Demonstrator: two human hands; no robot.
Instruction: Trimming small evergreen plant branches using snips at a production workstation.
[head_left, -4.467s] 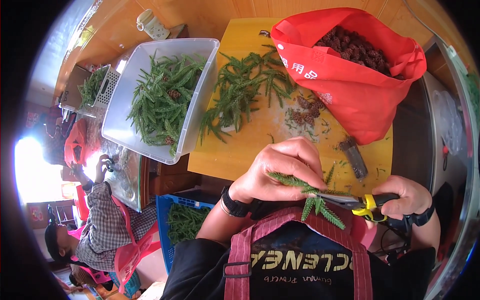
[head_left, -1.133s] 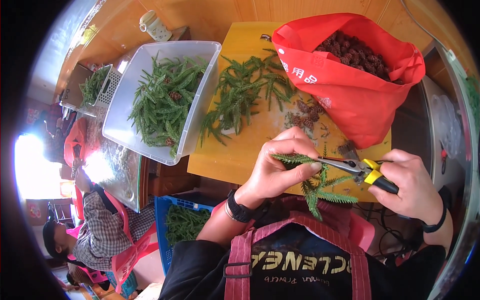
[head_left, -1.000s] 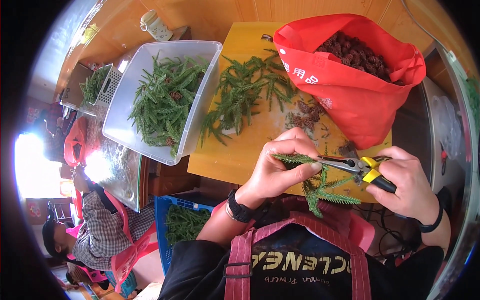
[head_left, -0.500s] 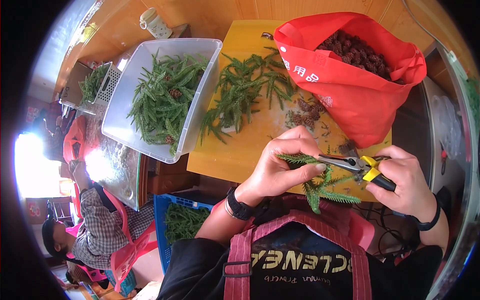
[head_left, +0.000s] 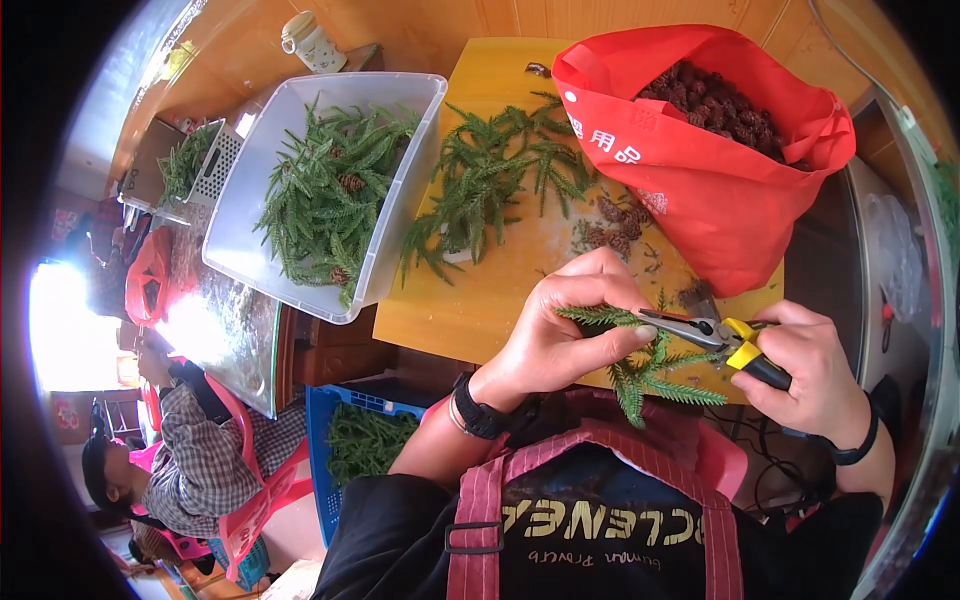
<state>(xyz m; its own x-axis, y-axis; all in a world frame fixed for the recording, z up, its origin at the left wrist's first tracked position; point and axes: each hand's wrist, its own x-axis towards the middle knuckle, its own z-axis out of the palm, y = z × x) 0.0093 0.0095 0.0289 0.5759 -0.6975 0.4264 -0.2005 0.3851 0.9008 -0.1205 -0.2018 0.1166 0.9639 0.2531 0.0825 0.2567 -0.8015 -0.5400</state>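
Note:
Between the thumb and fingers of my left hand (head_left: pixel 575 325) is a green artificial pine sprig (head_left: pixel 640 385), its needled tips hanging below the hand. My right hand (head_left: pixel 812 370) is closed round the black and yellow handles of long-nose pliers (head_left: pixel 735 345). The jaws of the pliers point left and meet the sprig at my left fingertips; whatever they grip there is too small to make out. Beyond my hands, more pine sprigs (head_left: pixel 495 165) and a few brown pine cones (head_left: pixel 618 225) lie on the yellow table (head_left: pixel 450 320).
A clear plastic bin (head_left: pixel 222 235) of sprigs with cones stands at the left. The red bag (head_left: pixel 700 215) at the far right holds many pine cones. A blue crate (head_left: pixel 320 450) of greenery sits low at the left. Another person (head_left: pixel 205 460) sits at a side table.
My hands and the pliers stay almost where they were, with the sprig still held at the jaws. The view has shifted very slightly.

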